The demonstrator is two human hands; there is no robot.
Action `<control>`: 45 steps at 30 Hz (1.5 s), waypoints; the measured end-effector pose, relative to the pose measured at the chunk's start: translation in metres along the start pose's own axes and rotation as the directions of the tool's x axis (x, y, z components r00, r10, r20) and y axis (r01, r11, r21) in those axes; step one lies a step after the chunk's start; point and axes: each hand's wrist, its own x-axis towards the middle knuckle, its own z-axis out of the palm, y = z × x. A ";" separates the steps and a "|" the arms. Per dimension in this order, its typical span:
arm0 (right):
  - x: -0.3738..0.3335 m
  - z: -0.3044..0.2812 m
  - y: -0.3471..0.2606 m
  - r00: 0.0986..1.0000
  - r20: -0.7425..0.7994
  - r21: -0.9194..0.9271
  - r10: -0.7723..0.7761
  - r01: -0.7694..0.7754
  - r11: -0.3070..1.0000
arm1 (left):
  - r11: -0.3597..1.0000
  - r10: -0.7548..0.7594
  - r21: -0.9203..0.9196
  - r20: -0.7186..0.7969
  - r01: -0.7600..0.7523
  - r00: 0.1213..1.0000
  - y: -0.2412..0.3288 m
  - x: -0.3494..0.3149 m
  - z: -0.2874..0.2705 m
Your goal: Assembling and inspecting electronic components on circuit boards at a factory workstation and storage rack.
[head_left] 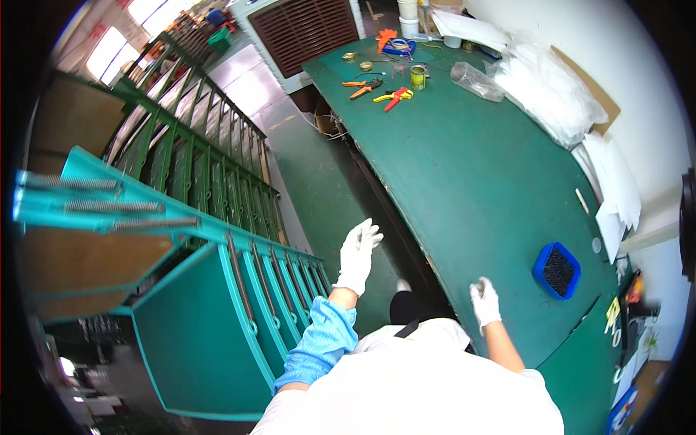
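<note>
My left hand (357, 255), in a white glove with a blue sleeve cover behind it, is raised over the gap between the bench and a turquoise metal rack (196, 326). Its fingers are stretched out and nothing is in it. Several dark coil springs (239, 279) are mounted along the rack's bars, to the left of that hand. My right hand (485, 301), also white-gloved, is over the near edge of the green-topped bench (471, 196). Its fingers are loosely bent and apart, with nothing visible in them. Farther right, a blue tray (539, 272) holds many small black pieces.
Orange-handled pliers (362, 88), a red-and-yellow hand tool (394, 98) and a small can (418, 78) lie toward the bench's far end. Clear plastic bags (547, 94) line the wall. Dark green racks (196, 123) stand left, and a large louvred unit (304, 32) stands beyond the bench.
</note>
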 end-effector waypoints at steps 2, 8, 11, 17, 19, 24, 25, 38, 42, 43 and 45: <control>0.039 0.010 -0.012 0.998 -0.056 0.042 0.025 -0.023 0.999 | 1.000 -0.025 0.018 0.073 0.024 0.997 0.004 0.055 0.003; 0.182 0.027 -0.069 0.950 -0.132 0.159 0.285 -0.263 0.952 | 0.975 -0.043 0.222 0.203 -0.003 0.978 0.042 0.236 -0.013; 0.267 0.062 -0.142 0.964 -0.230 0.171 0.131 -0.093 0.981 | 0.866 0.033 0.481 0.222 -0.139 0.974 0.067 0.318 -0.053; 0.497 0.123 -0.306 0.903 -0.295 -0.255 -0.312 0.241 0.937 | 0.856 -0.133 0.494 -0.076 0.154 0.988 0.067 0.420 -0.142; 0.560 0.133 -0.337 0.863 -0.356 -0.320 -0.358 0.247 0.915 | 0.848 -0.193 0.477 -0.124 0.229 0.973 0.045 0.456 -0.158; 0.651 0.148 -0.406 0.882 -0.322 -0.434 -0.343 0.184 0.882 | 0.817 -0.256 0.560 0.135 0.140 0.957 0.040 0.593 -0.128; 0.667 0.155 -0.412 0.901 -0.274 -0.450 -0.335 0.188 0.873 | 0.803 -0.203 0.596 0.238 0.023 0.950 0.041 0.629 -0.119; 0.710 0.183 -0.452 0.976 -0.217 -0.552 0.005 -0.127 0.824 | 0.782 -0.018 0.359 0.830 -0.509 0.557 0.037 0.857 0.076; 0.686 0.183 -0.491 0.918 -0.277 -0.455 -0.283 0.135 0.880 | 0.599 0.066 0.195 0.955 -0.777 0.290 0.047 0.845 0.119; 0.679 0.182 -0.512 0.938 -0.225 -0.422 -0.265 0.152 0.894 | 0.600 0.076 0.154 0.966 -0.785 0.247 0.046 0.842 0.125; 0.669 0.192 -0.534 0.936 -0.182 -0.348 -0.302 0.226 0.910 | 0.702 0.064 0.155 0.958 -0.696 0.278 0.049 0.833 0.134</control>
